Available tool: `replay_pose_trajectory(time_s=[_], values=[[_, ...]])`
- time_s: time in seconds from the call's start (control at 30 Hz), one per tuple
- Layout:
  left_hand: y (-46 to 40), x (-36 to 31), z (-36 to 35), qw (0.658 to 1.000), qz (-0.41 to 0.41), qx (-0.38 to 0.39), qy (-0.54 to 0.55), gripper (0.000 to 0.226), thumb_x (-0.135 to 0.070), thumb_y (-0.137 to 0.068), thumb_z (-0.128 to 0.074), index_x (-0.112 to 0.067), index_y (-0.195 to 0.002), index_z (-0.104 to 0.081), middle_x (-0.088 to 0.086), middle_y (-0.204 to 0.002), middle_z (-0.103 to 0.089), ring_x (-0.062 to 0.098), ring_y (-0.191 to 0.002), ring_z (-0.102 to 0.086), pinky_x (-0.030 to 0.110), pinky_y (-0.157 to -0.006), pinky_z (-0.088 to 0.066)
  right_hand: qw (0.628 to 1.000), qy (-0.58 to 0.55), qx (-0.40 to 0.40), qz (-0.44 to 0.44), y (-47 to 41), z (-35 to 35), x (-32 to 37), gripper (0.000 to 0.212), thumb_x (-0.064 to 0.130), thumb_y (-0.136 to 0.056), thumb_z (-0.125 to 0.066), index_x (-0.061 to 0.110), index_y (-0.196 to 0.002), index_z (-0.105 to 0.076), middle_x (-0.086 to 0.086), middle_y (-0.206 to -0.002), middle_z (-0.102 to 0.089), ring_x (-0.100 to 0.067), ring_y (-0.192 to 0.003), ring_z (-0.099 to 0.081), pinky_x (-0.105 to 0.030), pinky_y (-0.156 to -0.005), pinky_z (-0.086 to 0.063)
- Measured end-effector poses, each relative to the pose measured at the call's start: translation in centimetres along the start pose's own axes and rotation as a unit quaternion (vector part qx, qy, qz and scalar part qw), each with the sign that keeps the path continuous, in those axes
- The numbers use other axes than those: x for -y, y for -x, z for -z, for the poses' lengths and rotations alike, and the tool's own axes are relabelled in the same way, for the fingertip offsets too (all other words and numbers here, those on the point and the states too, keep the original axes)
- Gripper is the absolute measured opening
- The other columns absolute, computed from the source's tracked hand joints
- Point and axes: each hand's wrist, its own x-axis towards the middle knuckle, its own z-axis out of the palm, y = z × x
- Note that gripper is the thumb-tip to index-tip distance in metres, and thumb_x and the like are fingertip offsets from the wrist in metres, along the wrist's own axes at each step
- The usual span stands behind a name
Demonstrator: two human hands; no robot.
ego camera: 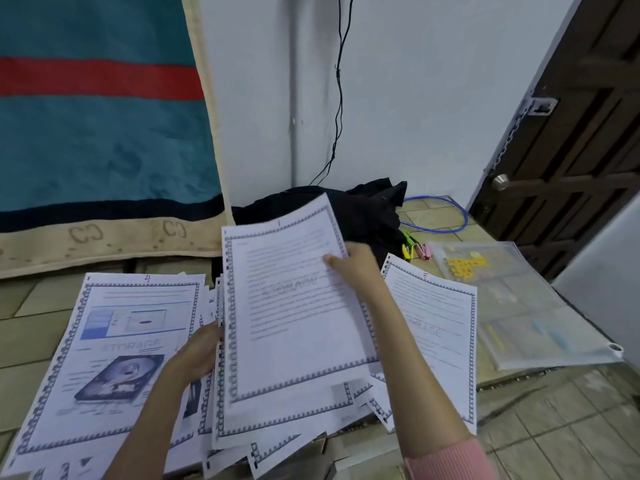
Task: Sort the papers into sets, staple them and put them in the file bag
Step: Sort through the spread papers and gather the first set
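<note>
Papers (277, 420) with checkered blue borders, spread in a loose overlapping heap across a tiled floor (568, 427), seen from above. One sheet of text (291, 306) held up over the middle of the heap, tilted, with the faint word STORAGE printed across it. Right hand (356, 263) pinching that sheet at its right edge, thumb on the front face, fingers hidden behind. Left hand (197, 351) at the sheet's left edge, fingers tucked behind the paper, so grip only partly visible; appears curled around the edge of the held sheets. Pink sleeve cuff (450, 460) on the right forearm at the bottom edge.

To the left, flat on the floor, a page (104, 358) with a screenshot, the word STORAGE and a picture of a hard drive, marked 4 at the top. To the right, partly under the right arm, another text page (436, 327) lying flat.

Farther right, a clear plastic file bag (519, 306) flat on the floor, apart from the papers, with yellow shapes showing through it. Just beside its upper left corner, small staplers (417, 249), yellow-green and pink, blurred.

Behind the papers, a black bundle of cloth (363, 209) against a white wall (415, 98), a thin black cable (339, 98) hanging down the wall, and a blue cable loop (450, 216) on the floor. Teal hanging cloth with a red stripe (97, 116) at left; dark wooden door (571, 150) at right.
</note>
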Motion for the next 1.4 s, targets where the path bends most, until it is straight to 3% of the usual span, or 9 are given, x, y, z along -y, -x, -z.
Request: replay_pose_trajectory(time_s=[0.17,0.33,0.47,0.67,0.77,0.9,1.03,1.2,1.4], values=[[-0.6,0.1,0.3,0.997,-0.013,0.028,0.077,0.054,-0.054,-0.094,-0.026,-0.017,-0.119,-0.057,0.014,-0.113,-0.065,0.033,-0.108,-0.059,0.047,-0.098,-0.042,0.995,0.046,0.024,-0.089,1.0,-3.2,-6.1,0.009,0.010,-0.088,-0.059,0.002,-0.092,-0.060,-0.010,-0.086,-0.057,-0.022,-0.081,-0.054,-0.014,-0.051,-0.039],[-0.2,0.6,-0.4,0.996,-0.065,0.001,-0.068,0.039,-0.008,-0.088,-0.060,-0.003,-0.126,-0.052,0.014,-0.122,-0.061,0.026,-0.098,-0.061,0.039,-0.093,-0.047,0.994,0.031,0.053,-0.091,1.7,-4.8,-8.8,0.030,0.010,-0.083,-0.068,0.014,-0.060,-0.048,0.000,-0.063,-0.051,-0.009,-0.056,-0.045,-0.014,-0.042,-0.031],[0.7,-0.5,-0.3,0.997,-0.080,0.019,-0.014,0.042,-0.007,-0.092,-0.054,-0.008,-0.134,-0.047,0.012,-0.127,-0.058,0.027,-0.110,-0.057,0.039,-0.098,-0.045,0.998,-0.019,0.027,-0.044,1.2,-4.2,-8.8,0.051,0.027,-0.073,-0.080,0.011,-0.115,-0.057,-0.003,-0.117,-0.058,-0.017,-0.102,-0.059,-0.031,-0.088,-0.053],[2.8,-2.2,0.7,0.993,-0.102,0.062,0.026,0.022,-0.012,-0.093,-0.053,-0.017,-0.113,-0.061,0.003,-0.108,-0.069,0.020,-0.095,-0.066,0.029,-0.076,-0.057,0.980,-0.151,0.123,-0.038,-0.4,-2.7,-8.6,0.027,0.004,-0.080,-0.070,0.004,-0.107,-0.068,-0.012,-0.109,-0.070,-0.027,-0.098,-0.068,-0.031,-0.076,-0.059],[2.5,-2.5,5.1,0.973,-0.156,-0.167,-0.025,0.021,-0.015,-0.089,-0.062,-0.012,-0.110,-0.061,0.012,-0.111,-0.066,0.026,-0.096,-0.065,0.032,-0.079,-0.052,0.981,-0.148,0.122,-0.039,-1.2,-3.1,-9.3,0.025,0.001,-0.081,-0.068,0.006,-0.106,-0.067,-0.009,-0.103,-0.071,-0.023,-0.092,-0.069,-0.033,-0.078,-0.059],[3.6,-1.5,12.3,0.832,-0.117,-0.492,-0.230,0.049,-0.023,-0.088,-0.063,-0.004,-0.131,-0.048,0.019,-0.127,-0.055,0.038,-0.117,-0.051,0.045,-0.093,-0.044,0.981,-0.151,0.112,-0.043,-1.5,-3.6,-10.0,0.022,0.002,-0.082,-0.068,0.004,-0.104,-0.066,-0.011,-0.095,-0.071,-0.013,-0.073,-0.071,-0.023,-0.058,-0.058],[3.9,-0.2,16.9,0.830,0.003,-0.487,-0.271,0.065,-0.044,-0.077,-0.070,-0.003,-0.122,-0.050,0.024,-0.123,-0.056,0.039,-0.114,-0.050,0.046,-0.096,-0.041,0.982,-0.147,0.111,-0.043,-1.8,-3.9,-11.2,0.023,0.009,-0.084,-0.067,0.006,-0.107,-0.065,-0.004,-0.095,-0.071,-0.016,-0.079,-0.071,-0.035,-0.071,-0.057],[4.1,-0.3,18.6,0.873,-0.068,-0.445,-0.185,0.038,-0.025,-0.080,-0.072,-0.003,-0.110,-0.066,0.014,-0.109,-0.068,0.031,-0.102,-0.062,0.033,-0.086,-0.047,0.982,-0.157,0.090,-0.055,-2.0,-3.9,-11.1,0.030,0.013,-0.085,-0.066,0.002,-0.113,-0.063,-0.010,-0.106,-0.068,-0.020,-0.090,-0.066,-0.032,-0.071,-0.058],[5.6,-0.3,21.5,0.829,-0.043,-0.523,-0.194,0.023,-0.019,-0.089,-0.059,-0.004,-0.105,-0.067,0.021,-0.105,-0.068,0.038,-0.097,-0.061,0.037,-0.080,-0.046,0.982,-0.154,0.092,-0.062,-2.0,-4.2,-11.7,0.031,0.022,-0.075,-0.074,0.012,-0.103,-0.066,-0.002,-0.103,-0.070,-0.025,-0.099,-0.065,-0.038,-0.090,-0.048]])
